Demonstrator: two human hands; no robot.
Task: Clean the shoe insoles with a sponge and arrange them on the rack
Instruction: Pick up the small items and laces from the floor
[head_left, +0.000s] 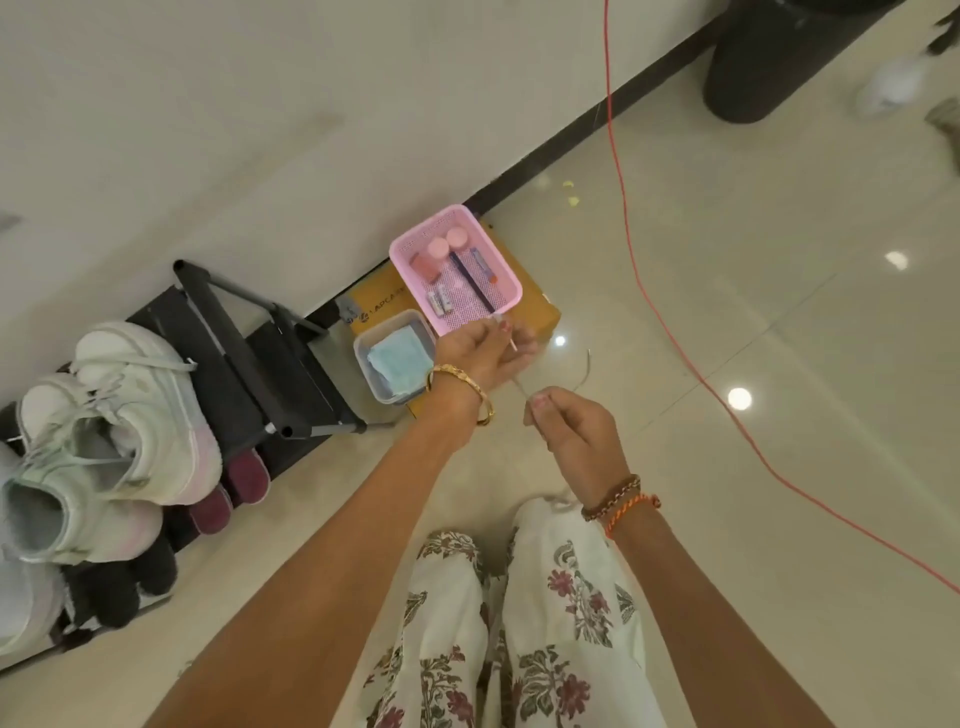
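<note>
Glossy tiled floor by the wall, head view: black rack carries pale sneakers, no insoles visible; blue sponge, judged soft and light, best pinched at its edges, lies in a clear tub; left hand and right hand pinch a thin cord.

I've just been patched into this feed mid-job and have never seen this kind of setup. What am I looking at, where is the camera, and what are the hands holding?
There is no machine: one camera on a person's head looks down at their bare hands. The left hand and right hand each pinch a thin pale strand, too fine to identify. On the floor by the wall sit a pink basket of small items, resting on a cardboard box, and a clear tub holding something blue, maybe the sponge. To the left, a black rack carries pale sneakers. No insoles are visible.
</note>
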